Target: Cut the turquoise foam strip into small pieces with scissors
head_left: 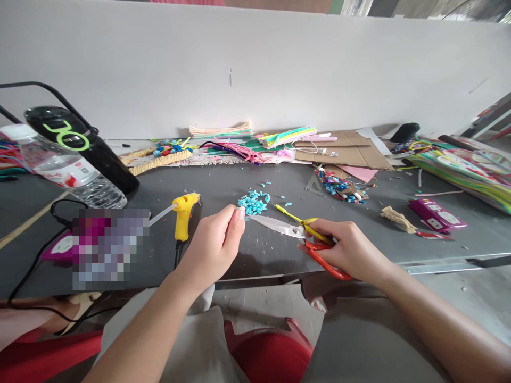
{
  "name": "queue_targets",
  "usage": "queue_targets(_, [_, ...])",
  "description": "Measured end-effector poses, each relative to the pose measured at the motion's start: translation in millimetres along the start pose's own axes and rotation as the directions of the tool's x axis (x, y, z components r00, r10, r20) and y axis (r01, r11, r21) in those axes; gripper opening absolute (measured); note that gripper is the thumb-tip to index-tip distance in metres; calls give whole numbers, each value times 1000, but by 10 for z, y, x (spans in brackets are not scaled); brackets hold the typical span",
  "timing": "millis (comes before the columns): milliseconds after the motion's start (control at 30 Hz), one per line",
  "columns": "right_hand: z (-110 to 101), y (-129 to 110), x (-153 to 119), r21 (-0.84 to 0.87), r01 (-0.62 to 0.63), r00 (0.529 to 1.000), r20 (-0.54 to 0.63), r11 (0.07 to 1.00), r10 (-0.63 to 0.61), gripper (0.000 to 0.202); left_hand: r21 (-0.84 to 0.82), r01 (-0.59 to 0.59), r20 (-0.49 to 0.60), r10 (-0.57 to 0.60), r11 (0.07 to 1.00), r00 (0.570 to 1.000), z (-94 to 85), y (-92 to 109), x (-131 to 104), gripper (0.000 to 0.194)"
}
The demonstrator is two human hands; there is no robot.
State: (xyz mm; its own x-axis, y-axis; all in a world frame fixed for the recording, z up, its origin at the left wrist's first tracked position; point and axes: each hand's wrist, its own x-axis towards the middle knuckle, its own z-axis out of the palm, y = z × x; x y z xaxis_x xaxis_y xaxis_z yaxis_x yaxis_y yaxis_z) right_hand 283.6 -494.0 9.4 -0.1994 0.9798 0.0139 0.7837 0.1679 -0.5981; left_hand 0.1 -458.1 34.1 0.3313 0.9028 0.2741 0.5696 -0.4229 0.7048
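My right hand (pixel 351 247) is wrapped round red-handled scissors (pixel 281 227), their blades pointing left and looking closed. A thin yellow strip (pixel 293 214) runs out from the same hand, above the blades. My left hand (pixel 219 239) is closed with the thumb pressed on the fingers, near the blade tips. Whatever it may be pinching is too small or hidden to make out. Just beyond the left thumb lies a pile of small light-blue pieces (pixel 253 202), several scattered to its right. To the left of this hand, a yellow glue gun (pixel 182 217) with a clear stick rests on the table.
Bottles (pixel 66 165) stand at left, near a cable. Bundles of coloured strips (pixel 287 136) and cardboard (pixel 345 149) line the back wall. A small triangle ruler (pixel 314 183) and mixed scraps (pixel 343 186) lie right of centre. A purple packet (pixel 437 214) sits at right.
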Motion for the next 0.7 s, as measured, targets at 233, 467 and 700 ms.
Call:
queue_targets(233, [-7, -42, -2, 8, -11, 1000, -2, 1000, 11, 36, -14, 24, 8, -24, 1000, 1000, 2, 19, 5, 40])
queue_targets(467, [0, -51, 0, 30, -26, 998, -50, 999, 28, 29, -72, 138, -2, -138, 988, 990, -23, 45, -7, 44])
queue_targets(700, [1, -24, 5, 10, -32, 999, -34, 999, 32, 21, -74, 131, 9, -131, 989, 991, -12, 41, -9, 44])
